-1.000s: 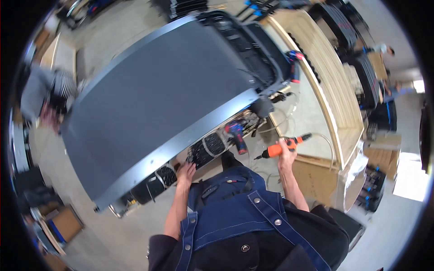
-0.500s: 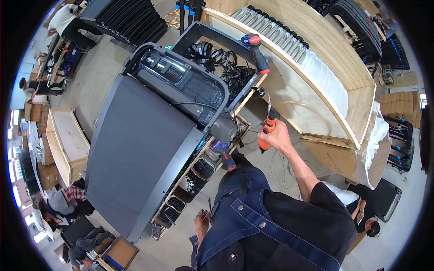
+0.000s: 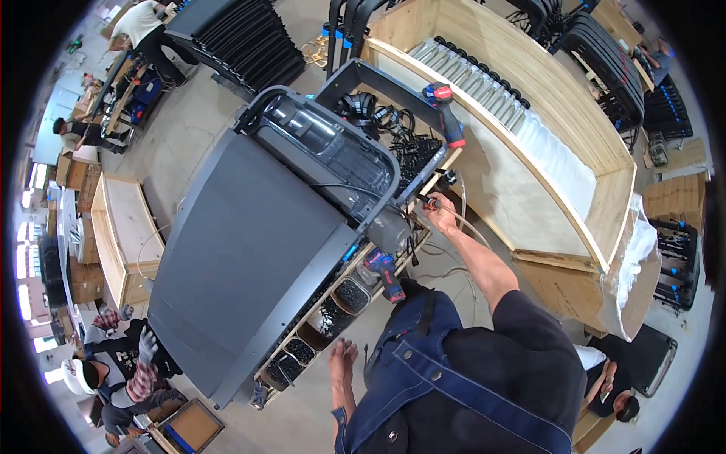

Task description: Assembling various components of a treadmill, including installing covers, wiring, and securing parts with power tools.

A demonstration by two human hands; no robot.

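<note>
My right hand [image 3: 441,216] is closed around an orange-and-black air tool [image 3: 431,203], mostly hidden by the fingers. A pale hose [image 3: 473,228] trails from that hand. It is beside the wooden rack edge, close to a dark fitting [image 3: 448,178]. My left hand [image 3: 342,367] hangs low, its fingers loosely bent and slightly apart, with nothing visible in them. On my left lies a dark treadmill deck [image 3: 246,250] with an open clear-topped end housing [image 3: 325,140]. One cordless drill [image 3: 383,274] sits by the screw bins [image 3: 327,318]; another drill [image 3: 445,113] rests on the parts tray [image 3: 355,72].
To the right a long wooden crate [image 3: 522,193] holds a row of metal tubes [image 3: 469,83]. Stacked black decks [image 3: 231,41] stand at the far left. A smaller wooden crate [image 3: 125,227] is on the floor. Coworkers are around, one in a white cap [image 3: 76,377] by the deck's near end.
My right hand has moved up and left to the rack edge with the air tool. The view has shifted a little. The person at lower left has turned and raised a gloved hand.
</note>
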